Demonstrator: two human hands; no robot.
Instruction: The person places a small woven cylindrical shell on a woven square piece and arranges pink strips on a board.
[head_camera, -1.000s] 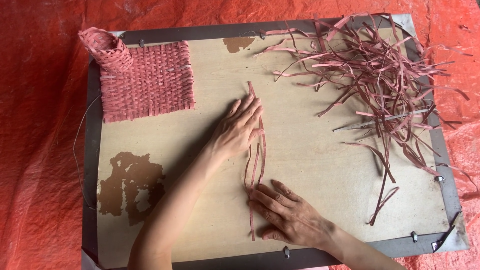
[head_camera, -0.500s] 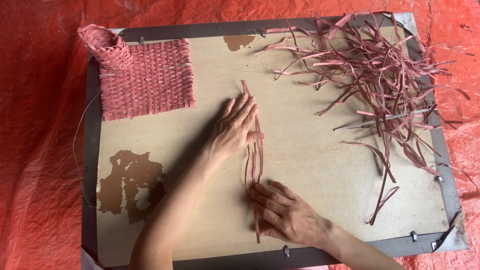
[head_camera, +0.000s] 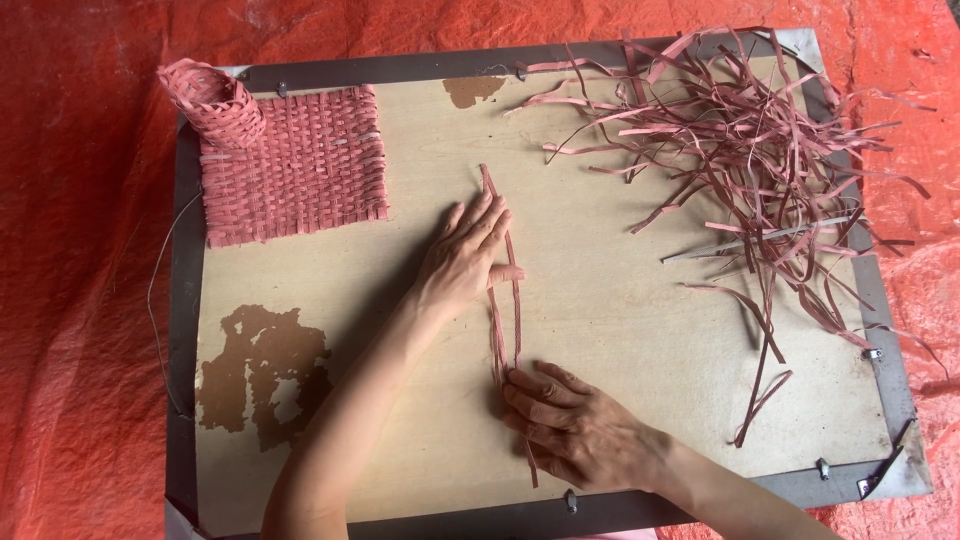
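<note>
Two flat hands, left hand (head_camera: 465, 262) and right hand (head_camera: 575, 430), fingers together, press thin pink strips (head_camera: 514, 300) onto smooth board (head_camera: 620, 300).

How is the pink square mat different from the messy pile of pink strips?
The woven mat lies flat, its strips crossed tightly into a neat square; the loose pile is tangled, its strips pointing every way. The mat sits at the board's far left corner, the pile at its far right. Both are made of the same pink strips.

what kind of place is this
Probably a makeshift hand-weaving spot on the ground: a framed wooden board lies on an orange plastic tarp, with a woven pink strip mat and a loose pile of pink strips.
</note>
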